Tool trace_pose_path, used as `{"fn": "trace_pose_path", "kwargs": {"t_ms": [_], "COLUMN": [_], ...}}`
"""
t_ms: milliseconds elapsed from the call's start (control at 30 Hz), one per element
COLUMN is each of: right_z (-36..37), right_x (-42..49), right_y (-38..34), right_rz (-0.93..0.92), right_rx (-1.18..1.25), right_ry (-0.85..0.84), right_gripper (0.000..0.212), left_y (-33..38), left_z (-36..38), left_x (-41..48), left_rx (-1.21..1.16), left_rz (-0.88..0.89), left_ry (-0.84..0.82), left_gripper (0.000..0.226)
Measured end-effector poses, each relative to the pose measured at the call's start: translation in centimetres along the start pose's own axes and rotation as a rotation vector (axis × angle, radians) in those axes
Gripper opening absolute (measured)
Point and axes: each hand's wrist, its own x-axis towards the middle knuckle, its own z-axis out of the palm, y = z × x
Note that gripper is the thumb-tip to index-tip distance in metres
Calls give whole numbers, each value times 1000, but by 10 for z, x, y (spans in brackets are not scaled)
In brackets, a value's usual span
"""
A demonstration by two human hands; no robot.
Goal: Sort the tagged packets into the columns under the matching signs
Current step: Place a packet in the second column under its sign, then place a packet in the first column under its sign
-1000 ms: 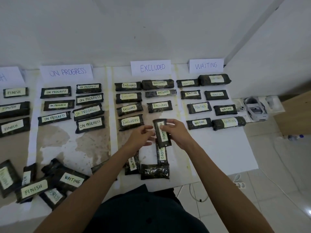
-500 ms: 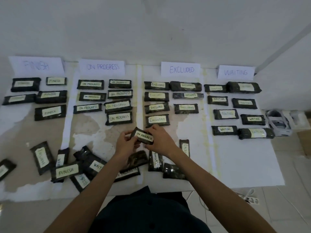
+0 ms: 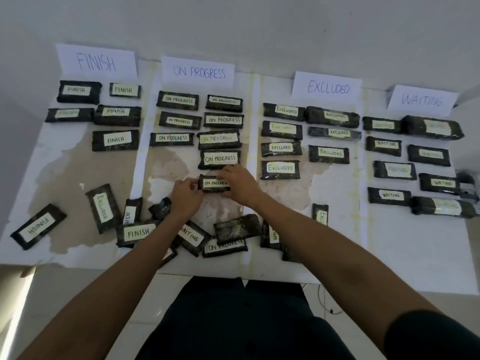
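Note:
A dark packet tagged ON PROGRESS point(image 3: 214, 183) lies flat at the bottom of the column under the ON PROGRESS sign point(image 3: 198, 72). My left hand point(image 3: 185, 196) pinches its left end and my right hand point(image 3: 240, 185) covers its right end. Several tagged packets lie in rows under the FINISH sign point(image 3: 96, 62), the EXCLUDED sign point(image 3: 327, 87) and the WAITING sign point(image 3: 421, 100). A loose heap of unsorted packets point(image 3: 192, 236) lies along the near edge under my forearms, with tags reading FINISH, WAITING, ON PROGRESS and EXCLUDED.
The table point(image 3: 405, 245) is covered in white paper with worn brown patches. A stray FINISH packet point(image 3: 38, 226) and an EXCLUDED packet point(image 3: 103, 207) lie at the near left. Another packet point(image 3: 320, 214) stands alone at centre right. A small grey device point(image 3: 467, 183) sits at the right edge.
Both hands turned the ON PROGRESS packet level, carried it left from the EXCLUDED column and set it down below the last ON PROGRESS packet. The view swung left.

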Motion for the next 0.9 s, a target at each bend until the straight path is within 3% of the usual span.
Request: {"fn": "trace_pose_path", "kwargs": {"t_ms": [133, 200, 300, 367, 433, 500, 567, 633, 733, 900], "right_z": [-5, -12, -20, -16, -6, 2, -1, -12, -29, -37], "right_x": [-10, -24, -56, -79, -94, -101, -102, -102, -105, -119], "right_y": [1, -1, -9, -13, -14, -14, -15, -14, -6, -2], "right_rz": [3, 12, 6, -48, -95, -112, -49, 125, 285, 371], "right_rx": [15, 74, 165, -17, -225, -237, -49, 273, 644, 941], "right_ry": [53, 86, -163, -329, -362, -322, -266, -206, -202, -222], "right_gripper": [59, 53, 55, 66, 65, 56, 41, 29, 31, 32], "left_y": [0, 2, 3, 0, -3, -4, -3, 0, 8, 15], "left_z": [5, 6, 8, 13, 21, 28, 32, 30, 25, 19], "left_x": [-8, -20, -43, -61, -77, -89, -97, -103, -112, -121], "left_rx": [58, 71, 75, 79, 57, 37, -4, -73, -185, -274], "left_rz": [61, 113, 193, 237, 268, 278, 258, 195, 141, 129], "left_ry": [43, 40, -3, -25, -49, -72, -57, -15, 16, -18], "left_gripper": [46, 48, 41, 35, 27, 25, 27, 32, 41, 46]}}
